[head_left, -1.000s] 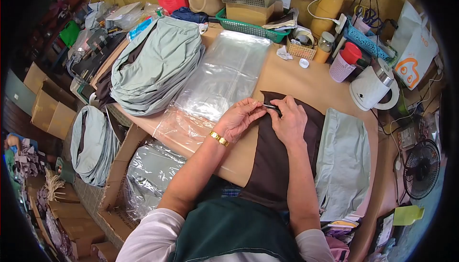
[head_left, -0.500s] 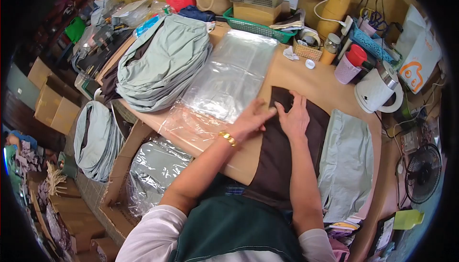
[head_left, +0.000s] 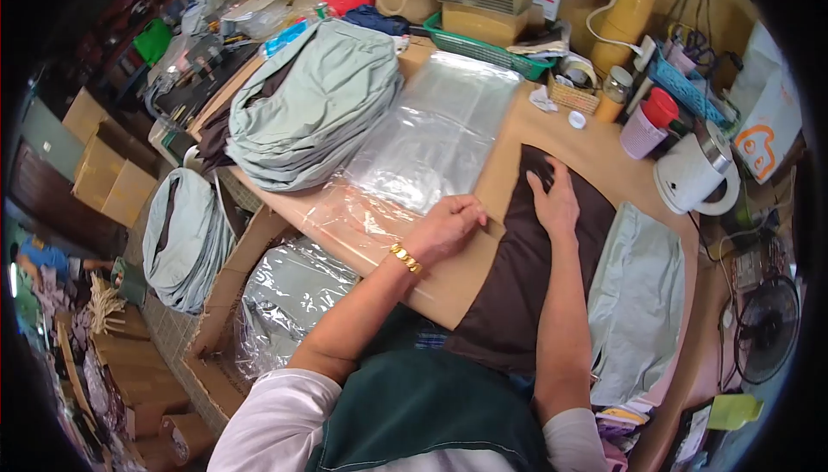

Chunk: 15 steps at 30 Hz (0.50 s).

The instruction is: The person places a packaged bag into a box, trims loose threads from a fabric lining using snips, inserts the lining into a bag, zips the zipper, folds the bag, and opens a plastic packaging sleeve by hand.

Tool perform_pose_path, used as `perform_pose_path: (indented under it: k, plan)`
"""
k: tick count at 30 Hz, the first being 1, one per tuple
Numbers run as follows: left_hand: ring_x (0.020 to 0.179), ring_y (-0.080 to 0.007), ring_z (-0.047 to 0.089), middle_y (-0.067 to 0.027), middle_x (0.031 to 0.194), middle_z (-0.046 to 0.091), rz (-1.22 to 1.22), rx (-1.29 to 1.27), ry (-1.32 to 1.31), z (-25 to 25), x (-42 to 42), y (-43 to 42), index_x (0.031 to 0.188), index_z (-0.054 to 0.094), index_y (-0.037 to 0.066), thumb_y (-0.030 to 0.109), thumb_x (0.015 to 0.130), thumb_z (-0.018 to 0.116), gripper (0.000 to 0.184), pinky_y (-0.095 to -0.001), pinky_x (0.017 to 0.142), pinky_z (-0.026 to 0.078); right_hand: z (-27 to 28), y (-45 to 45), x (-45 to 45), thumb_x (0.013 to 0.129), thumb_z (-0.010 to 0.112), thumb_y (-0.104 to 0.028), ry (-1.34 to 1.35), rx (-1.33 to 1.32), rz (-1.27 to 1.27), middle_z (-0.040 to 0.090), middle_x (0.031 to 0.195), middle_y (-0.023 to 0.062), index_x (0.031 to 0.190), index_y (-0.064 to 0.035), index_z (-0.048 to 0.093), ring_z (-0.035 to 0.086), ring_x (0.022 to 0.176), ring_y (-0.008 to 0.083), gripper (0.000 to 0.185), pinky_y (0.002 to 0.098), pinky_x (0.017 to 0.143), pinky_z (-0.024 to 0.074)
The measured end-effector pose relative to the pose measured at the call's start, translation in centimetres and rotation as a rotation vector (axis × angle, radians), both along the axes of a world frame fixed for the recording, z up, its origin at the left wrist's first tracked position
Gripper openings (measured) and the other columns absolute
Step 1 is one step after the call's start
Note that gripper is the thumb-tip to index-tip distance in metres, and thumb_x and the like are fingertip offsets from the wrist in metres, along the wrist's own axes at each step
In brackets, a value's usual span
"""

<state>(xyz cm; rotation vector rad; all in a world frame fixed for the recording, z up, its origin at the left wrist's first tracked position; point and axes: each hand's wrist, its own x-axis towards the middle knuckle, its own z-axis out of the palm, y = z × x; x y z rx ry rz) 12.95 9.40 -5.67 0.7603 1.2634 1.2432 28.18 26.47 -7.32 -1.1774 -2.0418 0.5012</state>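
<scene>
A dark brown piece of cloth (head_left: 539,256) lies over the table's front part and hangs down toward my lap. My right hand (head_left: 556,200) rests on its upper end, thumb and fingers apart. To the left of the cloth is my left hand (head_left: 448,229), a gold bracelet on its wrist. Its fingers are curled together above the tan table surface, and whatever they may hold is hidden. Clear plastic bags (head_left: 423,136) lie flat beyond my left hand. A folded grey-green cloth (head_left: 638,300) lies right of my right forearm.
A bulky grey-green fabric bundle (head_left: 315,110) occupies the table's left side, with another bundle (head_left: 185,243) below it. A cardboard box (head_left: 211,321) holds plastic-wrapped fabric. A white kettle (head_left: 686,179), a pink cup (head_left: 642,131) and a green basket (head_left: 483,51) line the far and right edges.
My left hand has drawn away from the brown cloth's edge, and its fingers have curled in. My right hand stays on the cloth. The whole view has shifted slightly.
</scene>
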Motion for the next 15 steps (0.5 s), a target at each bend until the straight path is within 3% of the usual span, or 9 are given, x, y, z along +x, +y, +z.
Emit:
perform_pose_path:
  k: [2, 4, 8, 10, 15]
  plan:
    - [0.048, -0.0033, 0.033, 0.0078, 0.056, 0.040, 0.095, 0.116, -0.115, -0.9, 0.0, 0.5, 0.083, 0.061, 0.007, 0.021, 0.101, 0.055, 0.024, -0.0219, 0.044, 0.024, 1.6, -0.3, 0.6, 0.088, 0.069, -0.028, 0.003, -0.089, 0.171, 0.061, 0.109, 0.0115, 0.114, -0.0153, 0.065, 0.064, 0.100, 0.0286, 0.030, 0.0417, 0.085, 0.0504]
    - [0.047, -0.0024, 0.033, 0.0077, 0.055, 0.040, 0.073, 0.128, -0.123, -1.3, -0.3, 0.7, 0.082, 0.060, 0.007, 0.022, 0.102, 0.054, 0.025, -0.0216, 0.042, 0.023, 3.9, -1.7, 1.1, 0.084, 0.071, -0.025, -0.123, -0.005, 0.260, 0.061, 0.102, 0.0107, 0.108, -0.0157, 0.070, 0.063, 0.099, 0.0284, 0.025, 0.0408, 0.084, 0.0504]
    - [0.045, -0.0022, 0.033, 0.0079, 0.054, 0.040, 0.083, 0.075, -0.109, -1.1, -0.5, 0.6, 0.082, 0.061, 0.007, 0.024, 0.102, 0.055, 0.026, -0.0209, 0.040, 0.022, 7.8, -3.7, 1.8, 0.078, 0.076, -0.021, -0.280, -0.096, 0.424, 0.062, 0.097, 0.0096, 0.104, -0.0132, 0.071, 0.064, 0.097, 0.0287, 0.027, 0.0410, 0.082, 0.0500]
    - [0.047, -0.0006, 0.031, 0.0096, 0.056, 0.040, 0.082, 0.110, -0.101, -1.5, -0.6, 0.8, 0.084, 0.061, 0.009, 0.027, 0.101, 0.057, 0.026, -0.0186, 0.043, 0.022, 8.5, -4.4, 2.0, 0.073, 0.079, -0.018, -0.296, -0.148, 0.527, 0.063, 0.090, 0.0087, 0.096, -0.0078, 0.067, 0.064, 0.093, 0.0297, 0.028, 0.0413, 0.081, 0.0496]
    - [0.046, -0.0008, 0.031, 0.0097, 0.056, 0.040, 0.074, 0.109, -0.050, -1.3, -0.6, 0.8, 0.085, 0.061, 0.009, 0.026, 0.102, 0.056, 0.025, -0.0191, 0.042, 0.022, 8.4, -5.2, 1.6, 0.068, 0.083, -0.015, -0.282, -0.074, 0.484, 0.063, 0.082, 0.0089, 0.083, -0.0037, 0.057, 0.064, 0.083, 0.0305, 0.032, 0.0409, 0.073, 0.0489]
